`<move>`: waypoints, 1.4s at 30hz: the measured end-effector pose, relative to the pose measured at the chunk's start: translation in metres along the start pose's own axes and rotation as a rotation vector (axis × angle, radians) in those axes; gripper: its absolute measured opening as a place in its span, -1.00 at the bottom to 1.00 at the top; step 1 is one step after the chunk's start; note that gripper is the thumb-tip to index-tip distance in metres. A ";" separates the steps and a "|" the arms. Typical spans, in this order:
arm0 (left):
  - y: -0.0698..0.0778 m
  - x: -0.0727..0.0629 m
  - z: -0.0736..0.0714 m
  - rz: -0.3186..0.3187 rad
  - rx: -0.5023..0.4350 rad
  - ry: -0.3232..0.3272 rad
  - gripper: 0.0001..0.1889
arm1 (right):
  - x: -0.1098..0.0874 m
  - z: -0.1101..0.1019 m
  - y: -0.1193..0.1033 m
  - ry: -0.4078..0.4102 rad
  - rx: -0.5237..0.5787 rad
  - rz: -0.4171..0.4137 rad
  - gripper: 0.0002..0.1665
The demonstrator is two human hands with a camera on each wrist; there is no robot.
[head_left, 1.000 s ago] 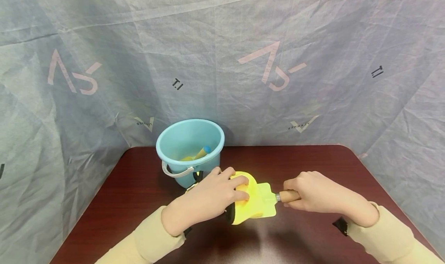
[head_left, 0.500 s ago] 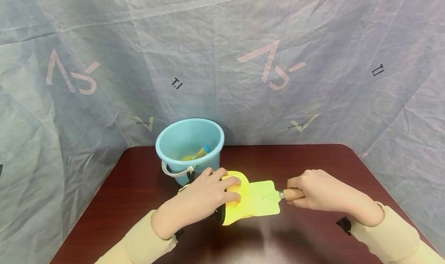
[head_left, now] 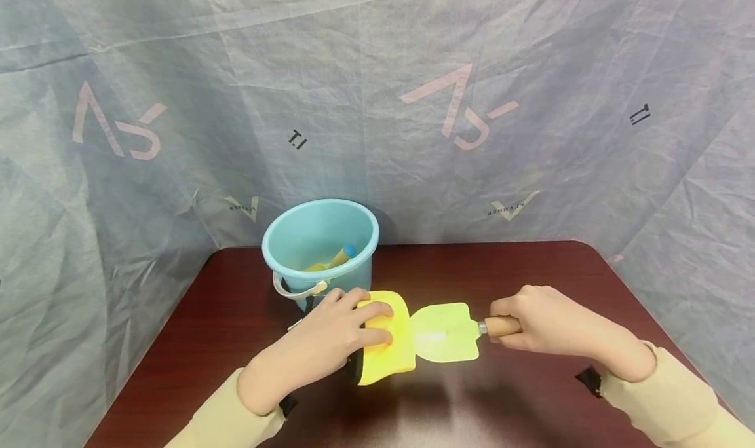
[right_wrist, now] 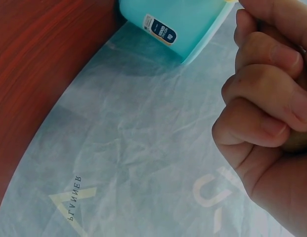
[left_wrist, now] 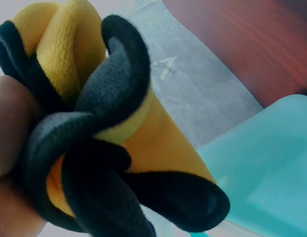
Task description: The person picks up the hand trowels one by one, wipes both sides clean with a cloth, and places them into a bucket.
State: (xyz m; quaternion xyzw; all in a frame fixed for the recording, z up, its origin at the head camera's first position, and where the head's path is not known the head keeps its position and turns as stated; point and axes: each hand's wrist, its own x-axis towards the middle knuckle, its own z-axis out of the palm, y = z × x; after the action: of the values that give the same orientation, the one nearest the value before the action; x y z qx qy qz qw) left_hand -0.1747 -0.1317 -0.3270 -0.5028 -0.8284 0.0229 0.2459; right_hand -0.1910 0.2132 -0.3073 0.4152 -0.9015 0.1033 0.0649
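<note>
My left hand [head_left: 318, 333] grips a bunched yellow cloth [head_left: 400, 333], whose black trim [left_wrist: 163, 197] shows folded in the left wrist view. With my right hand [head_left: 542, 320] I hold a garden trowel by its wooden handle [head_left: 501, 326], fingers curled round it. Its pale yellow-green blade [head_left: 449, 333] points left, the rounded tip right at the cloth's edge. Whether the tip touches the cloth or lies just behind it, I cannot tell. The right wrist view shows my curled fingers [right_wrist: 262, 94], while the trowel is almost wholly hidden there.
Behind my left hand stands a light blue bucket [head_left: 318, 228] with a white handle [head_left: 301, 295]. Inside lies a tool with a blue-tipped wooden handle [head_left: 342, 257] and something yellow. A dark red table [head_left: 472, 268] lies below, with grey printed fabric [head_left: 366, 107] hanging behind.
The cloth in my left hand has slid left along the blade toward its tip, baring nearly the whole blade. My right hand has drawn the trowel slightly right.
</note>
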 end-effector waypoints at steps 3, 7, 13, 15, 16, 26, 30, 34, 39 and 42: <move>-0.001 -0.004 0.000 -0.011 -0.009 0.012 -0.49 | -0.001 0.000 0.000 0.001 0.006 0.007 -0.63; -0.001 -0.007 0.001 -0.025 -0.033 0.031 -0.46 | -0.002 -0.001 0.000 0.007 0.014 0.008 -0.63; -0.001 -0.012 0.004 -0.028 -0.045 0.066 -0.41 | -0.004 -0.001 -0.001 0.006 0.035 0.017 -0.62; -0.002 -0.014 0.006 -0.034 -0.045 0.070 -0.40 | -0.004 -0.001 -0.001 0.006 0.042 0.017 -0.62; -0.002 -0.015 0.007 -0.038 -0.048 0.068 -0.40 | -0.005 -0.001 -0.001 0.008 0.045 0.016 -0.62; -0.009 -0.030 0.008 -0.109 -0.079 0.060 -0.37 | -0.007 0.000 0.001 0.024 0.042 0.016 -0.62; -0.013 -0.030 0.003 -0.112 -0.075 0.107 -0.39 | -0.008 -0.001 0.001 0.011 0.051 0.038 -0.63; -0.017 -0.026 -0.005 -0.110 -0.046 0.134 -0.42 | -0.008 0.001 0.001 -0.005 0.060 0.059 -0.64; -0.020 -0.015 -0.017 -0.092 -0.038 0.143 -0.42 | -0.007 0.005 0.002 -0.012 0.065 0.058 -0.63; -0.019 -0.006 -0.023 -0.068 -0.029 0.147 -0.40 | -0.005 0.007 0.002 -0.020 0.070 0.055 -0.63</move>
State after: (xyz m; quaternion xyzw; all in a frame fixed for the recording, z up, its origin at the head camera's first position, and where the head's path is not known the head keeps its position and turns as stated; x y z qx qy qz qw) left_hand -0.1784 -0.1513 -0.3040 -0.4781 -0.8249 -0.0344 0.2995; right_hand -0.1896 0.2171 -0.3151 0.3935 -0.9089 0.1326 0.0385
